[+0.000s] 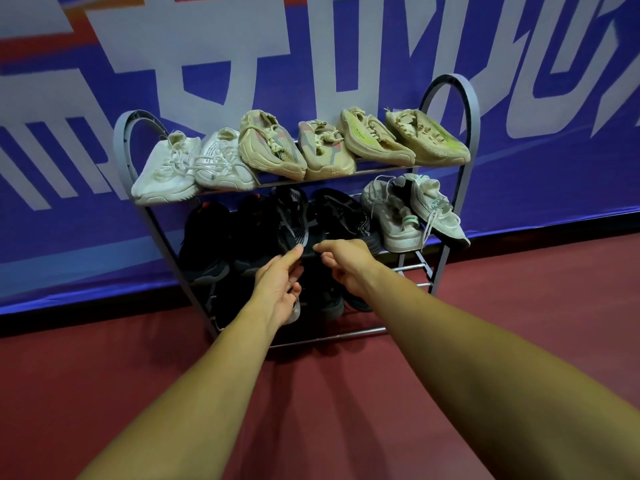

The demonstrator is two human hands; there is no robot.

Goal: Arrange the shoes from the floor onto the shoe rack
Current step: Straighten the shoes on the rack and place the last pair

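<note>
A grey metal shoe rack (468,98) stands against the wall. Its top shelf carries a white pair (173,168) and several beige sneakers (270,147). On the middle shelf are black shoes (204,237) at the left and a grey-white pair (408,216) at the right. Between them lies a black shoe with a grey dotted pattern (294,216). My left hand (277,289) and my right hand (349,268) both pinch its near end at the shelf's front edge. More dark shoes (329,301) sit on the bottom shelf, partly hidden behind my hands.
A blue banner with large white letters (536,161) covers the wall behind the rack. The red floor (104,382) stretches in front of the rack and to both sides. The bottom shelf's right part shows bare rails (412,268).
</note>
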